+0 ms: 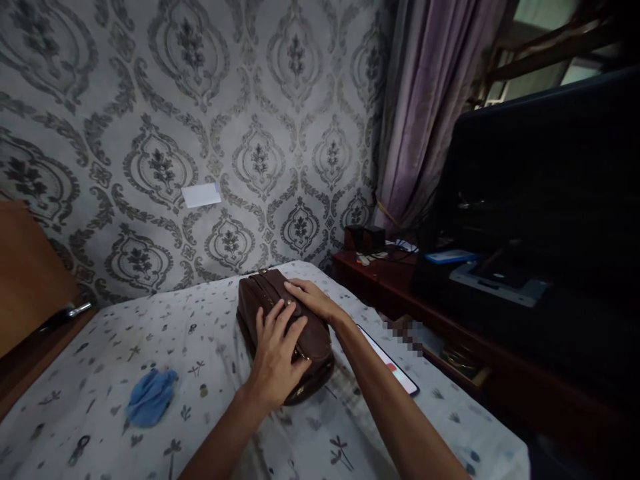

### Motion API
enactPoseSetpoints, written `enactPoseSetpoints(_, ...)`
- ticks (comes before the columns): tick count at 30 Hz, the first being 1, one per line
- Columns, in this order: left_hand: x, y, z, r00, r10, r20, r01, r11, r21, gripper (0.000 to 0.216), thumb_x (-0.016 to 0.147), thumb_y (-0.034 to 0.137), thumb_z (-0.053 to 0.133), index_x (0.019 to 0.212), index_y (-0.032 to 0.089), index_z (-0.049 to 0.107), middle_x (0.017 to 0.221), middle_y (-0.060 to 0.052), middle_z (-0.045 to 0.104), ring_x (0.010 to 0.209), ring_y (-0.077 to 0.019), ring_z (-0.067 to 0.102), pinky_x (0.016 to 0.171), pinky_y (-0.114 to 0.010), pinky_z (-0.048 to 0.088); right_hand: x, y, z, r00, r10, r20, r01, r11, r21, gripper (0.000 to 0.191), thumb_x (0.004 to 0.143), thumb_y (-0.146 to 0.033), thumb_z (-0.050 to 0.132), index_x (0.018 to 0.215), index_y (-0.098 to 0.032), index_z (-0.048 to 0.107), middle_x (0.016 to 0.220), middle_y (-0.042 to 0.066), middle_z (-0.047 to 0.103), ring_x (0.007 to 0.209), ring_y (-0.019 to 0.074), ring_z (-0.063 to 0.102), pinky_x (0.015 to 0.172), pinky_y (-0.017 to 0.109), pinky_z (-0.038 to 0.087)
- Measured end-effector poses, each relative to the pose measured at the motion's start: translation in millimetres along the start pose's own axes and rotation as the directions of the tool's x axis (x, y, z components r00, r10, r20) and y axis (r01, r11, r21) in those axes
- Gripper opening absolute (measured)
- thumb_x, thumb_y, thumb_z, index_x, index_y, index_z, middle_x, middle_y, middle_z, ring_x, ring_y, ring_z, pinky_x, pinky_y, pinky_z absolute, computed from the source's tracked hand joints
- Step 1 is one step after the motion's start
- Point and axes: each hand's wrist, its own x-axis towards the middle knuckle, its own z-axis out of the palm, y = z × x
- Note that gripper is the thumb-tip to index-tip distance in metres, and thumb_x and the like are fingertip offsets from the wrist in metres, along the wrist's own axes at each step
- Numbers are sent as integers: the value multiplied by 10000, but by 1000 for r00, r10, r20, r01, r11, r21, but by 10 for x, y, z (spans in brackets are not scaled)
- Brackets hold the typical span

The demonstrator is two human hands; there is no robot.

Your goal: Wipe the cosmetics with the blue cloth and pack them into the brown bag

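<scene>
A dark brown leather pouch (260,300) lies on a bed covered with a white patterned sheet (150,320). My left hand (276,353) rests flat on the near end of the pouch, fingers spread over its top. My right hand (313,300) lies on the pouch's right side a little further off, fingers stretched toward the zip area. Neither hand is closed round anything.
A crumpled blue cloth (150,397) lies on the sheet to the left. A phone (395,367) rests by my right forearm near the bed's edge. To the right stands a dark wooden unit (450,320) with a large black screen (545,187). Patterned wall and purple curtain behind.
</scene>
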Motion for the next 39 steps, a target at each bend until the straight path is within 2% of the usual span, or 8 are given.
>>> enactPoseSetpoints(2,2,1,-3,1000,-4,4,4,1000,-6,613,746,122,691,1319,257,519,1462,-150,515,1418,-375,388,1154,-702,215,-11,12,11,1000,-4,-14,4,1000,-8,519,836,-658,605,986,-190,769,1057,55,763,1096,308,650,1078,490,436)
enactPoseSetpoints(4,2,3,-7,1000,-5,10,5,1000,-1,598,758,132,690,1319,250,519,1462,-150,513,1421,-369,385,1158,-696,219,-27,36,27,999,-3,-44,3,1000,-11,534,848,-634,607,1136,-202,732,1223,71,717,1217,315,597,1132,500,377)
enactPoseSetpoints(7,2,4,-12,1000,-4,16,4,1000,8,577,759,136,693,1305,228,531,1449,-154,521,1419,-363,387,1162,-686,227,-59,75,57,997,-5,-71,6,1000,10,656,862,-607,607,1401,-237,555,1465,84,551,1358,296,499,1172,500,327)
enactPoseSetpoints(9,2,5,-20,1000,-3,16,3,1000,11,560,761,139,694,1293,218,540,1437,-157,527,1416,-360,391,1164,-683,231,-94,96,76,997,-22,-78,24,999,24,695,869,-601,602,1465,-264,477,1525,78,482,1394,277,466,1185,493,316)
enactPoseSetpoints(14,6,3,-42,1000,7,6,-7,1000,4,535,781,163,689,1289,235,539,1426,-153,531,1405,-358,405,1159,-673,254,-297,119,115,991,-70,-119,63,996,-58,576,912,-604,536,1382,-274,583,1484,66,534,1409,264,448,1223,489,258)
enactPoseSetpoints(23,-15,-2,-50,999,38,9,-38,998,47,591,763,156,688,1314,192,479,1424,-168,524,1411,-350,387,1167,-650,241,-785,101,244,967,-85,-241,47,986,-161,547,971,-597,431,1385,-274,586,1506,76,507,1456,256,377,1231,527,236)
enactPoseSetpoints(32,-30,-55,-88,986,168,7,-168,986,8,506,811,167,578,1302,174,458,1363,-161,569,1400,-334,396,1174,-630,185,-854,66,236,953,-121,-277,71,981,-183,516,981,-581,426,1360,-282,607,1456,83,562,1413,259,447,1199,519,319)
enactPoseSetpoints(39,-41,-55,-58,986,166,-3,-166,986,21,515,797,115,589,1299,164,488,1340,-157,580,1362,-331,422,1170,-640,167,-912,9,306,929,-155,-336,74,968,-240,503,1008,-537,390,1348,-243,617,1434,103,579,1373,243,500,1178,489,368)
